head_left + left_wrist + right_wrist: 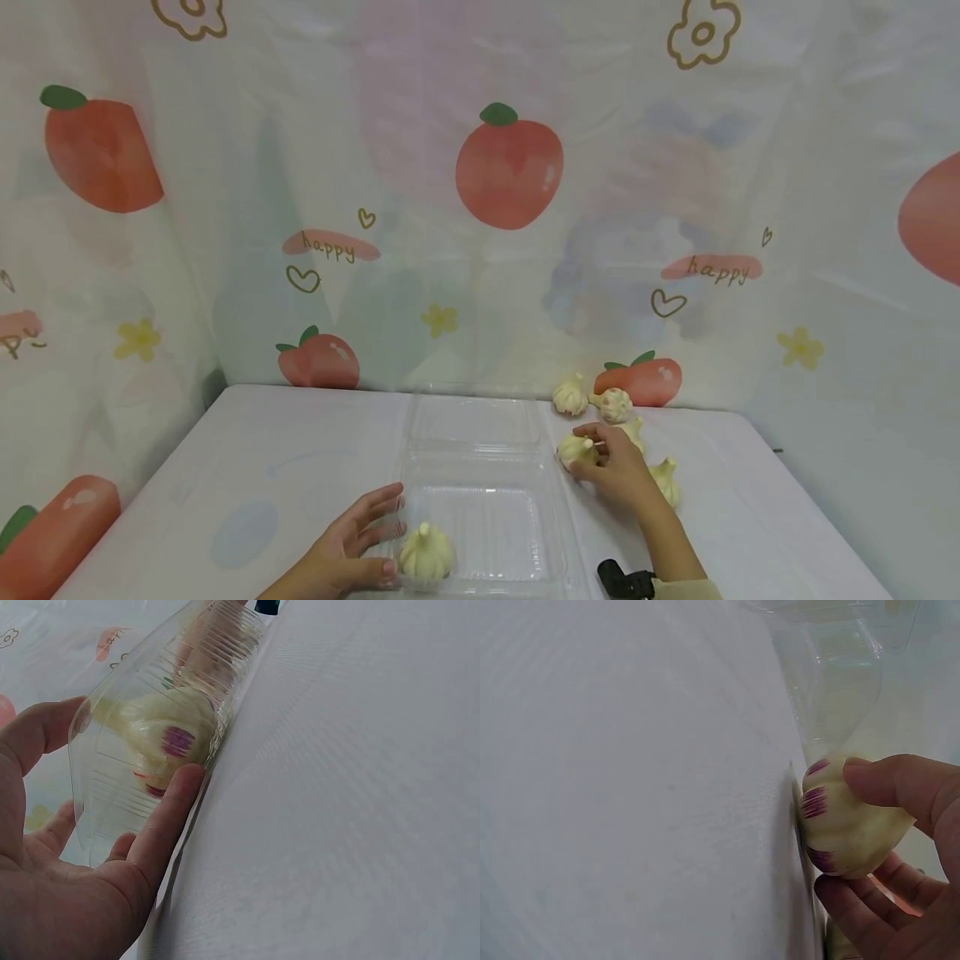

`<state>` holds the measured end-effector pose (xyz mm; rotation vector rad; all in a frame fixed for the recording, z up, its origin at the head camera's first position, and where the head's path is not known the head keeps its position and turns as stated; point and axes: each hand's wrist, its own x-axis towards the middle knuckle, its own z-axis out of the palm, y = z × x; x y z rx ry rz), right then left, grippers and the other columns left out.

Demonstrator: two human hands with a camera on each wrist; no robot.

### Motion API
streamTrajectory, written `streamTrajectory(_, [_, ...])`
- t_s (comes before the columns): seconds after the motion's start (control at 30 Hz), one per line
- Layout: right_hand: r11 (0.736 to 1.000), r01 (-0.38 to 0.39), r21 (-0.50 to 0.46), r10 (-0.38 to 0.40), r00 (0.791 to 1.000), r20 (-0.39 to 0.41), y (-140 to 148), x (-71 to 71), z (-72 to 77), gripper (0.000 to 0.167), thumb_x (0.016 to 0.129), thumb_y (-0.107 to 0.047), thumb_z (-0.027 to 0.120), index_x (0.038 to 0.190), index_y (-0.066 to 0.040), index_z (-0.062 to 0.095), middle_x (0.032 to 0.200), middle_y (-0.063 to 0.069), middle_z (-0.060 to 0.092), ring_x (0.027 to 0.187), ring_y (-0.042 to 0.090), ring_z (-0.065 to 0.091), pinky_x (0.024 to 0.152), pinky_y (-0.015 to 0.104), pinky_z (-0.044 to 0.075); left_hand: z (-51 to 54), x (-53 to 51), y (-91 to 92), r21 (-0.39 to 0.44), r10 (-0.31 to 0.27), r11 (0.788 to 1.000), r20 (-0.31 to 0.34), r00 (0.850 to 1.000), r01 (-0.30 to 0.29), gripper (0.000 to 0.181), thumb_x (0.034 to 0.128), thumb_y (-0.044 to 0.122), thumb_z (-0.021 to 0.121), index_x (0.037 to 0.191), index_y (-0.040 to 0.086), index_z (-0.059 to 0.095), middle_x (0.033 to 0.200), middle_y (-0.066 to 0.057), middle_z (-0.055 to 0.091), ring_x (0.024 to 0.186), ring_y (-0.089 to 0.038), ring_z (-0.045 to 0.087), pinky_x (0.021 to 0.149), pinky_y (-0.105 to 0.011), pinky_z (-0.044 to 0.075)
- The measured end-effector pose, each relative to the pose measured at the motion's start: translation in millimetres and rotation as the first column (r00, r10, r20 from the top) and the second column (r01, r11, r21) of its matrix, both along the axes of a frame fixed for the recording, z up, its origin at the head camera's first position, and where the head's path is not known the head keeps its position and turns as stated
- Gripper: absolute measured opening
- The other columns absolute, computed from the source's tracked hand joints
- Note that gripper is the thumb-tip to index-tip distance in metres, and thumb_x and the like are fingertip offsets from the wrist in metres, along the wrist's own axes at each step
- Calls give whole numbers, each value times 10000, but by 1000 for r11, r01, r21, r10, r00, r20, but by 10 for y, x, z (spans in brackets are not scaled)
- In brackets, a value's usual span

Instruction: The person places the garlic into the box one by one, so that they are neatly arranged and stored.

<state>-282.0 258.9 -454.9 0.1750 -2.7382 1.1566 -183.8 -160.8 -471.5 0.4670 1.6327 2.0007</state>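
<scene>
An opened clear plastic clamshell box (495, 533) lies on the table, with one garlic bulb (426, 554) inside at its near left corner. My left hand (348, 546) is at the box's left side, fingers spread and fairly straight. In the left wrist view its thumb (176, 802) lies along the ribbed wall beside that bulb. To the right of the box, my right hand (618, 467) holds another garlic bulb (576, 451) between thumb and fingers. The right wrist view shows this purple-streaked bulb (847, 817) low against the white table surface.
Two garlic bulbs, one of them (570, 396), sit at the back edge. Two more, including one (666, 481) partly covered by my right hand, lie on the right. The box's lid (476, 422) extends toward the printed backdrop (420, 275). A black object (626, 581) is at my right wrist.
</scene>
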Motion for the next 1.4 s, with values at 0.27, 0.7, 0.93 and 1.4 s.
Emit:
streamTrajectory(0.27, [1000,3,-1,-3,1000,-6,0,5,54,475,786,-178,853,1212,-123,650,1258,126,612,1031,281,616,833,396,532,1,9,3,2,7,1000,-3,1000,-7,832,956,109,665,1598,103,136,1636,-274,19,1460,-415,249,955,-506,515])
streamTrajectory(0.7, [1000,-7,15,7,999,-43,-6,46,179,477,818,-175,822,1250,-123,627,1285,117,616,1072,281,610,886,428,512,1,1,2,4,8,1000,-5,1000,-8,827,956,95,662,1597,97,139,1639,-269,13,1465,-407,245,964,-493,514])
streamTrajectory(0.93, [1000,-14,6,14,999,-49,-8,82,227,501,819,-206,827,1268,-118,621,1288,105,620,1111,292,612,912,456,520,-12,-1,-4,10,1,1000,-8,1000,-1,823,961,97,653,1598,93,131,1634,-279,9,1468,-426,228,962,-504,512])
streamTrajectory(1.4, [998,-49,-36,45,992,-115,-65,161,401,487,819,-143,824,1262,-123,622,1257,106,625,1079,276,633,866,428,559,-21,0,6,8,4,1000,-5,1000,-4,823,962,100,654,1599,99,132,1634,-280,9,1468,-438,221,960,-513,512])
